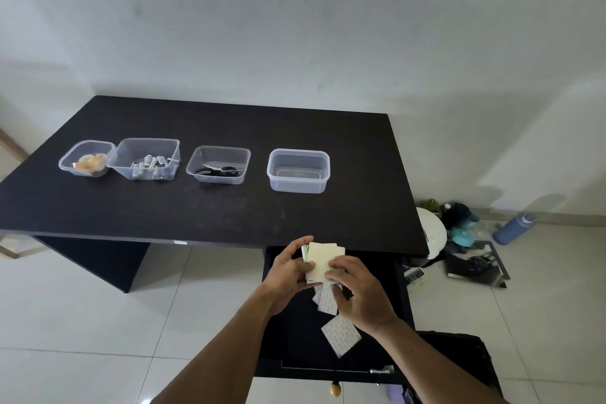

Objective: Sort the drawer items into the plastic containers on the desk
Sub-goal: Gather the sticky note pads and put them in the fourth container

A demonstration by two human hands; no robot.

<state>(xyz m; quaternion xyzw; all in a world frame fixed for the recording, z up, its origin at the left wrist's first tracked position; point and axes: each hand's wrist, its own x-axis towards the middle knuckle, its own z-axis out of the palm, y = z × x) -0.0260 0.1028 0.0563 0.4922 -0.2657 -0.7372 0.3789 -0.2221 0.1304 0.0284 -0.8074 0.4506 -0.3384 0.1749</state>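
Currently hands, left hand (288, 267) and right hand (359, 292), grip pale card stack (323, 261) above open drawer (295, 338); white strips (341, 334) beneath.

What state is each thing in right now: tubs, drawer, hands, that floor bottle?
Far-left clear plastic tub: lidless, holds yellowish rolls.
Second clear tub: lidless, holds batteries.
Third clear tub: lidless, holds black-handled scissors.
Rightmost clear tub: lidless, empty.
Black desk drawer: pulled open.
Pale yellow paper stack: gripped by left hand and right hand.
Blue bottle: lying on its side.
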